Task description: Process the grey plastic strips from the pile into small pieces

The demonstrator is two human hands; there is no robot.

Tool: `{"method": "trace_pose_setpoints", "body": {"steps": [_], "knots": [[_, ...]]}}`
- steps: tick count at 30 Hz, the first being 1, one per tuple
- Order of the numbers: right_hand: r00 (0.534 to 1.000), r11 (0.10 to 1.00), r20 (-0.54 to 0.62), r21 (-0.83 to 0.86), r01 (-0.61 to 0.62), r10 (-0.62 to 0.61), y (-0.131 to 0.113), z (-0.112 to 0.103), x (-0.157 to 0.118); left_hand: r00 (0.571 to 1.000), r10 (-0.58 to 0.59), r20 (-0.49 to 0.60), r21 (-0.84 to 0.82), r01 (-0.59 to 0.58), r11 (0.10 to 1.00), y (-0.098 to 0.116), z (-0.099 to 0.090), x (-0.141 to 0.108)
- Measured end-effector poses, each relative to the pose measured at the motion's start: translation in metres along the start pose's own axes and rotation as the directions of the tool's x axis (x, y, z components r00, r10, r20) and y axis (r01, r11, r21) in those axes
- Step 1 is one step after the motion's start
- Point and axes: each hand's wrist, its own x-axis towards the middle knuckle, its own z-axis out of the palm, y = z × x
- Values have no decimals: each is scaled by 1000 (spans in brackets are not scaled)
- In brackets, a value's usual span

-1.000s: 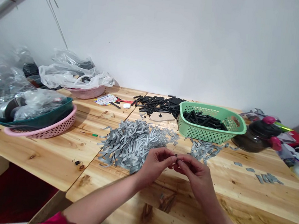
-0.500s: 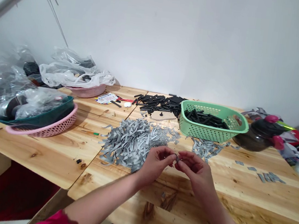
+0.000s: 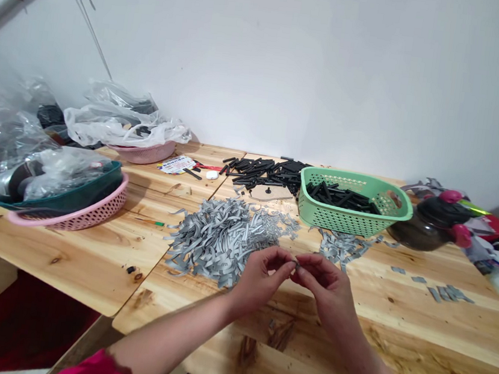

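Knotty wood (image 3: 397, 320) bears curled grey strips (image 3: 220, 238) beside hands (image 3: 260, 279) pinching a tiny dark piece (image 3: 297, 265).

"What is worn behind the left hand (image 3: 263, 280)?"

"A deep pink sleeve (image 3: 94, 371), well back from that hand, its edge wavy and uneven around the left forearm (image 3: 181, 333)."

"And behind the right hand (image 3: 327, 287)?"

"A bare right forearm (image 3: 375, 369), narrowing toward that hand."

Strip pile (image 3: 220, 238) before loose rods (image 3: 256, 169), left of rod basket (image 3: 345, 222)
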Motion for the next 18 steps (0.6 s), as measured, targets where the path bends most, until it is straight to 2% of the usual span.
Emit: {"method": "trace_pose_setpoints", "body": {"steps": [3, 7, 13, 18], "knots": [[1000, 1000, -6, -9, 16, -16, 0, 0, 0, 1000, -16, 3, -7, 16, 1000, -3, 1, -1], [999, 999, -7, -26, 47, -48, 0, 1, 0, 999, -48, -10, -103, 46, 994, -8, 1, 1], [1000, 1000, -19, -1, -23, 23, -2, 3, 1, 998, -46, -33, -132, 42, 990, -6, -1, 4], [997, 998, -55, 10, -58, 58, -2, 5, 0, 997, -59, -58, -87, 54, 995, 0, -1, 3]]}}
